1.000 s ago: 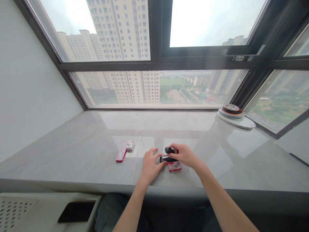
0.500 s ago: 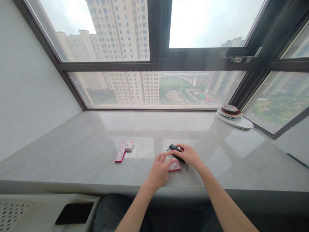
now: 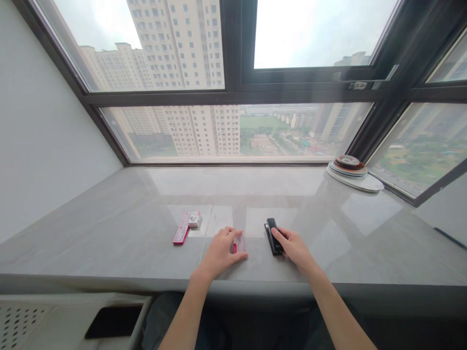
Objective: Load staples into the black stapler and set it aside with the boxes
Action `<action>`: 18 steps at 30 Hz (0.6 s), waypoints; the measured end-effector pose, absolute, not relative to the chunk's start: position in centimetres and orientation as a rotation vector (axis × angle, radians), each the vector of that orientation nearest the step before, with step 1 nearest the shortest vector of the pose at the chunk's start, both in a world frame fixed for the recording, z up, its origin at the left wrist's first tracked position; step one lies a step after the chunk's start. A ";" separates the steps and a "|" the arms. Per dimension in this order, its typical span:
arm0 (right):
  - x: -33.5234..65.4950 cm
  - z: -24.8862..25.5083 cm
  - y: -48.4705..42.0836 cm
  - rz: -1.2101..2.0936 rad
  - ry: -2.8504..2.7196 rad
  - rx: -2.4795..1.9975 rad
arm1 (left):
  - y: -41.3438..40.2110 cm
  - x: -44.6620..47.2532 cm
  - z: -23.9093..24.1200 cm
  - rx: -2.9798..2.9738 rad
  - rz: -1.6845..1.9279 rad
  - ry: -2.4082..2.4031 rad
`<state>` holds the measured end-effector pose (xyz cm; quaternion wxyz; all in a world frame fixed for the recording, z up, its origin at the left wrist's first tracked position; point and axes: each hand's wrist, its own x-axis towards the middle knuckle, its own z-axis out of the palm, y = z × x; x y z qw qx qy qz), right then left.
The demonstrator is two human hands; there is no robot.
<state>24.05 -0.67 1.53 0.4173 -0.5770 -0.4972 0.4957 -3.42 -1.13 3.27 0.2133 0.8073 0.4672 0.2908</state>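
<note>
Okay, left hand [image 3: 219, 252] is pinched on the box [image 3: 239, 245] on the sill [image 3: 109, 233], right hand [image 3: 296, 247] touches the stapler [image 3: 272, 234] just beside it with fingertips, grip unclear, so I'd steady the stapler and work the box slowly.

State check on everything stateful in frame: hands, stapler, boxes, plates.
stapler: closed, lying flat on the sill.
right hand: fingers on the stapler's near end, grip unclear.
left hand: closed on small red box.
flat red box: lying flat, untouched.
red-and-white box: untouched; open or shut unclear.
plates: stacked, far right.
</note>
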 end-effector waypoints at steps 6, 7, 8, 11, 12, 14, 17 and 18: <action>20.6 1.5 -1.2 1.148 -1.371 -1.397 | -0.5 0.1 2.2 2.174 0.886 1.256; 20.1 1.6 -1.2 1.114 -1.399 -1.392 | -0.4 0.5 2.2 2.168 0.882 1.248; 19.8 1.6 -1.2 1.077 -1.422 -1.393 | -0.3 0.8 2.3 2.166 0.874 1.236; 19.4 1.7 -1.2 0.986 -1.451 -1.416 | -0.4 0.9 2.4 2.182 0.862 1.208; 19.4 1.7 -1.2 0.963 -1.452 -1.427 | -0.5 0.8 2.4 2.188 0.866 1.210; 19.4 1.5 -1.3 0.919 -1.447 -1.447 | -0.8 0.6 2.3 2.187 0.882 1.228; 19.2 1.2 -1.3 0.880 -1.426 -1.461 | -1.0 0.6 1.9 2.157 0.898 1.239; 19.2 1.1 -1.3 0.878 -1.417 -1.468 | -1.1 0.7 1.7 2.147 0.898 1.236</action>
